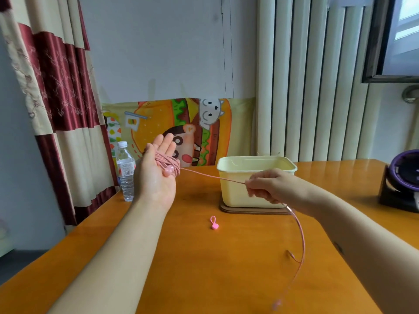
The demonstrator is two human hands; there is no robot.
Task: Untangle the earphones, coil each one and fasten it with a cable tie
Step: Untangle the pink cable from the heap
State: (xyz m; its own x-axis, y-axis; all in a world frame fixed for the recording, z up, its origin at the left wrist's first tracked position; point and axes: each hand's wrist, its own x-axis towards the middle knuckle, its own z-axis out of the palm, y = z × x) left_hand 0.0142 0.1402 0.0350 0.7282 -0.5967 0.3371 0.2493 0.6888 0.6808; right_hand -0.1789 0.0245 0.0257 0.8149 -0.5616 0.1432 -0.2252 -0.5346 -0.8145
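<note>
My left hand [156,173] is raised palm-up above the table, fingers straight, with several turns of a pink earphone cable [166,160] wound around them and a pink earbud [169,170] pinned under the thumb. From the coil the cable runs taut to my right hand [267,185], which pinches it in front of the box. The loose end [300,241] curves down past my right wrist to a blurred pink tip near the table's front edge. A pink cable tie [213,222] lies on the table between my arms.
A pale yellow plastic box [235,193] stands on a brown base behind my right hand. A water bottle [125,173] is at the table's left edge. A purple and black device [401,184] sits at the far right. The orange wooden table [215,268] meets the wall.
</note>
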